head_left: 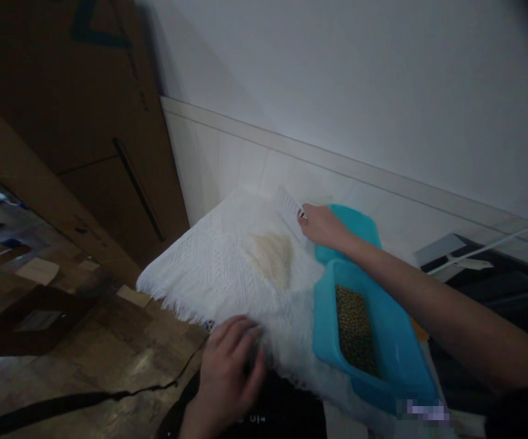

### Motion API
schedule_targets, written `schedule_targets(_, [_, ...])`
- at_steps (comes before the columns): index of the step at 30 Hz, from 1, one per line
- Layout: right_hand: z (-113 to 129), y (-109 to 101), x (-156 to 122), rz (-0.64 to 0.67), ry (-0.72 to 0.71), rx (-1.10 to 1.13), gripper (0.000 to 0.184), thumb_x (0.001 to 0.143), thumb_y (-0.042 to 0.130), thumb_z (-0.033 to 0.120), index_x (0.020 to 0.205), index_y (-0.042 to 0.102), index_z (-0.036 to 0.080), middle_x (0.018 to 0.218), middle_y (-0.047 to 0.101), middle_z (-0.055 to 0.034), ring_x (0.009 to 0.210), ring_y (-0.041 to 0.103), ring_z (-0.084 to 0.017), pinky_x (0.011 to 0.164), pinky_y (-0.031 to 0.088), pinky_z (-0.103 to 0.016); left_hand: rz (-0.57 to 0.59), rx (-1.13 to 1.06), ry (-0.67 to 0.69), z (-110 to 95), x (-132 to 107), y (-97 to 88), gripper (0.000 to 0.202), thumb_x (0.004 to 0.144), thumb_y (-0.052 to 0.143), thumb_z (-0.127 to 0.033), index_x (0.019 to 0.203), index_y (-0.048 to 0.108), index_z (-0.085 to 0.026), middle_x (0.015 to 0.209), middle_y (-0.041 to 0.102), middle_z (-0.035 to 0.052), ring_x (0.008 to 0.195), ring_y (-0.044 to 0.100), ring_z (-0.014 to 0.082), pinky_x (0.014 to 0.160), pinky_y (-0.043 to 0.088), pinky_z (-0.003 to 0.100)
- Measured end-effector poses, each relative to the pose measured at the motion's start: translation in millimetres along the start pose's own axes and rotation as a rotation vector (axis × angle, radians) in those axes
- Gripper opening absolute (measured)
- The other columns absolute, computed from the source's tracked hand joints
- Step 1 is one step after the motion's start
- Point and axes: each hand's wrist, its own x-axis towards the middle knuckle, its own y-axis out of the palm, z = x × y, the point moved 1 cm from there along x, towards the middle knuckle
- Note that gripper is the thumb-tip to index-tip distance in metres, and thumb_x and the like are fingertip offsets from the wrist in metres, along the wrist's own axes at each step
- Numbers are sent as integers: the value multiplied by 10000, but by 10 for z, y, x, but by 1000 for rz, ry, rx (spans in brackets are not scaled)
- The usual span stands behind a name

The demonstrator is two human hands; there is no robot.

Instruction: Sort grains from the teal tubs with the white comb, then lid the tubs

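My right hand [323, 225] is closed on a pale, toothed or slotted piece, like a comb [290, 206], at the far side of a white fringed cloth [209, 256]. Beside it on the cloth lies a low, spread heap of pale beige material [271, 253], too blurred to name. At the cloth's near edge, my left hand [231, 366] hovers with fingers bent and thumb apart, slightly smeared; I see nothing in it. A blue plastic bin [325, 323] under my right forearm holds greenish-brown beans or pellets [355, 329].
Another blue container [362, 222] stands behind the bin, partly covered by my arm. A white wall [360, 79] rises behind the cloth. Large cardboard boxes [63, 103] stand at left, above a floor [122, 341] with a dark strap [63, 402]. Dark items lie at right.
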Motion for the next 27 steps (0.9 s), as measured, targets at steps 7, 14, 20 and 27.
schedule_targets(7, [302,382,-118,173,-126,-227,452,1143,460,14,1516,714,10,1416,826,-342,1385,830,-403,1106,643,-441,155,578,402,31,-88,313,707,1173,636,-418,1841,549,-205,1852,651,89,1721,587,324,1458,341,471])
schedule_targets(14, [487,383,-262,198,-221,-241,445,1144,482,31,1530,703,51,1343,854,-310,1295,861,-386,1049,666,-433,157,653,434,91,-159,302,692,1216,544,-400,1871,507,-180,1839,670,83,1705,589,311,1480,291,470])
schedule_targets(20, [545,480,-294,183,-321,-229,402,1211,452,118,1514,716,115,1259,880,-273,1209,874,-359,962,636,-389,160,681,437,61,-144,300,584,1220,541,-375,1758,661,-183,1796,714,86,1708,560,292,1500,229,461])
schedule_targets(27, [194,21,-97,164,-387,-37,264,1179,607,169,1285,846,206,1120,916,-141,1061,856,-274,878,557,-315,100,611,408,-67,-53,267,495,1187,565,-293,1632,754,-183,1683,798,94,1609,649,293,1420,365,451])
